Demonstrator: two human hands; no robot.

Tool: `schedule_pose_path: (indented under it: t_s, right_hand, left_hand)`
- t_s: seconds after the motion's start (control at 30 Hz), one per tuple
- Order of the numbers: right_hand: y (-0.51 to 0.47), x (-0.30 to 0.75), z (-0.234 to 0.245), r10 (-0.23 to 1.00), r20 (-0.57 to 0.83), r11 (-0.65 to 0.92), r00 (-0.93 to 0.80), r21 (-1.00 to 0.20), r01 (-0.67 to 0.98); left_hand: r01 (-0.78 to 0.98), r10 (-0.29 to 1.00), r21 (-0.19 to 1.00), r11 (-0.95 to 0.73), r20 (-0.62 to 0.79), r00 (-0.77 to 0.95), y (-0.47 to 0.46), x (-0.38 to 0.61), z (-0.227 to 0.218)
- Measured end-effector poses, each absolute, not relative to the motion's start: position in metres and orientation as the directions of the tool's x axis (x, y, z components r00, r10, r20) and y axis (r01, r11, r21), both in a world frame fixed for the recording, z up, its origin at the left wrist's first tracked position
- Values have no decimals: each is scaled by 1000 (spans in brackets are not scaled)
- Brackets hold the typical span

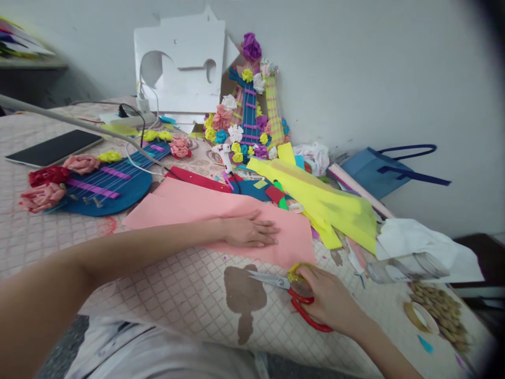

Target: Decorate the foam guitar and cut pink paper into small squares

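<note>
A large pink sheet (193, 202), paper or felt, lies on the patterned tablecloth. My left hand (248, 230) rests flat on it, fingers stretched toward the right. My right hand (327, 297) holds scissors (276, 280) with a red and a yellow handle loop. Their blades point left, slightly parted, just in front of the sheet's near edge and apart from it. A blue guitar-shaped craft (106, 184) with pink and red paper flowers lies to the left. Beyond the sheet are a white glue gun (223, 157) and a red strip (197, 178).
Yellow sheets (315, 192) and a blue bag (379, 171) lie at the right. Nearer are a clear jar (408, 267), a tape roll (420, 318) and a heap of peanuts (444, 310). A tablet (55, 147), a power strip (122, 120) and cables occupy the left. Flowered guitars (249, 116) lean against the wall.
</note>
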State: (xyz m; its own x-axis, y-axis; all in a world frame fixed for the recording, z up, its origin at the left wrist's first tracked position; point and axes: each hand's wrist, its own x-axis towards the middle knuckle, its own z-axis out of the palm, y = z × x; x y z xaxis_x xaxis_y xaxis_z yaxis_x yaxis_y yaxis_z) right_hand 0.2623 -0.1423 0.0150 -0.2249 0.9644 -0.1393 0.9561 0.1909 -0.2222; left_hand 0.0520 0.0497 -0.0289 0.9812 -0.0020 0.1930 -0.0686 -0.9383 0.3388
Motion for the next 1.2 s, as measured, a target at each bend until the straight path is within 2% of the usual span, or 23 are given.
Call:
schedule_pose_path:
  t_s: [0.17, 0.23, 0.37, 0.43, 0.73, 1.03, 1.2]
  right_hand:
    - [-151, 293, 4, 996, -87, -12, -15, -300, 954]
    - [-144, 308, -2, 996, -19, -87, 85, -310, 947]
    - [-107, 331, -6, 913, 138, -335, 384, -286, 898]
    - [-83, 336, -4, 880, 177, -382, 440, -286, 879]
    - [-25, 324, -16, 846, 344, -306, 408, -314, 899]
    - [-39, 315, -29, 860, 387, -210, 334, -329, 921]
    - [-41, 314, -28, 849, 408, -199, 335, -339, 919]
  left_hand:
    - [-13, 54, 314, -949, 204, 977, 49, 44, -21]
    - [28, 97, 294, -955, 221, 970, 49, 32, -16]
    - [83, 164, 279, -957, 279, 946, 39, -1, -6]
    - [115, 203, 299, -947, 283, 937, 29, -18, -2]
    - [265, 317, 251, -931, 193, 929, -4, -62, 2]
    - [257, 264, 62, -964, 205, 942, -9, -60, 2]
    - [286, 282, 15, -958, 221, 934, -11, -55, -1]
